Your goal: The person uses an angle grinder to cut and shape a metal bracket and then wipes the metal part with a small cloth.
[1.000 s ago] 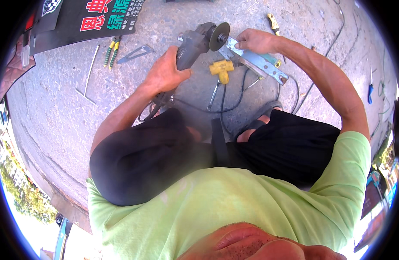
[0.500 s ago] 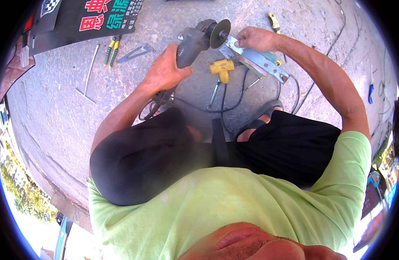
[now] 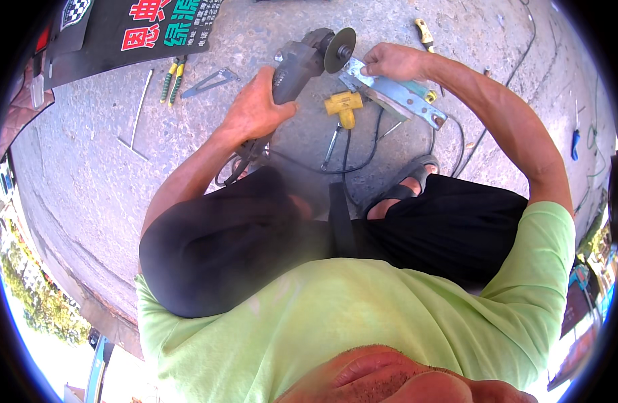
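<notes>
My left hand [image 3: 258,111] is closed around the body of a dark angle grinder [image 3: 292,74]. Its cutting disc [image 3: 337,50] is at the upper end of a flat metal strip with holes [image 3: 400,94]; whether they touch I cannot tell. The fingers of my right hand [image 3: 389,62] pinch that upper end. Beneath the strip are other metal and tool pieces, partly hidden. Below lies a yellow T-shaped object [image 3: 344,106], with a silver wrench [image 3: 331,146] and black cables around it.
Green-yellow pliers [image 3: 171,84], a triangular metal piece [image 3: 208,84], a T-handle rod [image 3: 140,111], a printed black panel [image 3: 87,50], a cream-handled tool [image 3: 423,33] and a blue-handled screwdriver [image 3: 575,144] lie on the concrete [image 3: 74,161]. My knees and sandaled foot are below.
My left hand and the grinder have shifted slightly up and to the left. My right hand and the metal strip have moved a little, staying near the disc.
</notes>
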Demonstrator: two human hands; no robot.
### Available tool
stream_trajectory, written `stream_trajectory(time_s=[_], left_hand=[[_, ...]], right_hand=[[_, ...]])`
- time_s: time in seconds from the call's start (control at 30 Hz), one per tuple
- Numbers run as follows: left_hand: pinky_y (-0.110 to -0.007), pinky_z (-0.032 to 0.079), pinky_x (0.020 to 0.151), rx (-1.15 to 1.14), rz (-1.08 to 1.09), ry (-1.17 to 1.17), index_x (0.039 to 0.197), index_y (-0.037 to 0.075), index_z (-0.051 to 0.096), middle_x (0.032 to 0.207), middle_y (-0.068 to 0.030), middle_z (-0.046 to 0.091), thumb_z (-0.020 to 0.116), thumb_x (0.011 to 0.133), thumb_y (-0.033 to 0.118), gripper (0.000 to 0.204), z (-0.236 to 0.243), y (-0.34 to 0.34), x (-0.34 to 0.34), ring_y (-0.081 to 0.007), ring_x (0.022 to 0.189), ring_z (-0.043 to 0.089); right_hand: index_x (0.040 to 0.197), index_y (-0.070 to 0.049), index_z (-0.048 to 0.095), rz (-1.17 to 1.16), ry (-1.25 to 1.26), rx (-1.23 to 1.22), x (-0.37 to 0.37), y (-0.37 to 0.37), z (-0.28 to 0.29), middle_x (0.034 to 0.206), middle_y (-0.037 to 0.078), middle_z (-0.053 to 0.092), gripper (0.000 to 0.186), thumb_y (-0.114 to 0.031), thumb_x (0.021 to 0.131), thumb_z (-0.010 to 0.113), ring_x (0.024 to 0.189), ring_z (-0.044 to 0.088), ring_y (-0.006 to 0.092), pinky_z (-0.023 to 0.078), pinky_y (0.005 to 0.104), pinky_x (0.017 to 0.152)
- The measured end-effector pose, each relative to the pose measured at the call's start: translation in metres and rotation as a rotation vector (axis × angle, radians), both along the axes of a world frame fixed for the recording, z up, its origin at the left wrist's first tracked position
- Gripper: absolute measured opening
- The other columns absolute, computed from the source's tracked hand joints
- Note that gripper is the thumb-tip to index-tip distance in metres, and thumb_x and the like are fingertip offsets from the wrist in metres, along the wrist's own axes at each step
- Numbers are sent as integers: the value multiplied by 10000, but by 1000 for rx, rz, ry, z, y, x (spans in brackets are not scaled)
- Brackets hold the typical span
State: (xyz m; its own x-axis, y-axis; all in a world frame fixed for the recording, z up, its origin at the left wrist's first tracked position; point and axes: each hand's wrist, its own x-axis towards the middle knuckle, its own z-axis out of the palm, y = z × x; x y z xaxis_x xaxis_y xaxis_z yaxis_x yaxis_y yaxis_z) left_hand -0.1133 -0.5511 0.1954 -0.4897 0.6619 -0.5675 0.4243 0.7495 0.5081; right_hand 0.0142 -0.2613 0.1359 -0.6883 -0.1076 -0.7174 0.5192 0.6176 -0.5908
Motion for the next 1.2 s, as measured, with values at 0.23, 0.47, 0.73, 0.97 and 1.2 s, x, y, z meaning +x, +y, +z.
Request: stream_trajectory(time_s=[0.23,0.47,0.73,0.97,1.2], left_hand=[[-510,503,960,-16,-11,0,1323,-52,464,1160,-309,648,765,807,329,708,2,1,0,-455,1118,645],[-510,495,967,-34,-16,-33,1292,-48,473,1177,-315,635,762,806,320,675,3,2,2,-457,1134,632],[-511,495,963,-29,-15,-23,1286,-46,473,1167,-314,636,761,799,317,672,2,2,2,-460,1132,629],[-511,502,948,-46,-29,-25,1272,-46,476,1145,-313,643,762,797,320,664,3,2,1,-463,1115,636],[-499,507,952,-10,-2,-20,1333,-45,465,1154,-302,650,774,796,333,726,1,2,1,-455,1110,643]], right_hand=[[1105,9,735,5,15,49,0,3,3,847,61,677,335,-283,1048,580,787,593,161,486,396,765],[1064,4,729,-12,14,0,5,6,-7,803,40,653,315,-276,1043,587,746,577,149,484,392,737],[1030,4,723,-48,12,-3,6,3,-7,789,31,644,295,-260,1041,591,738,574,146,482,391,728],[1203,30,686,51,-60,-7,-1,-1,15,1078,181,703,383,-278,1010,567,993,656,273,497,454,926],[1088,8,732,22,72,-1,4,-7,-2,830,72,686,332,-285,1034,584,778,617,180,497,403,758]])
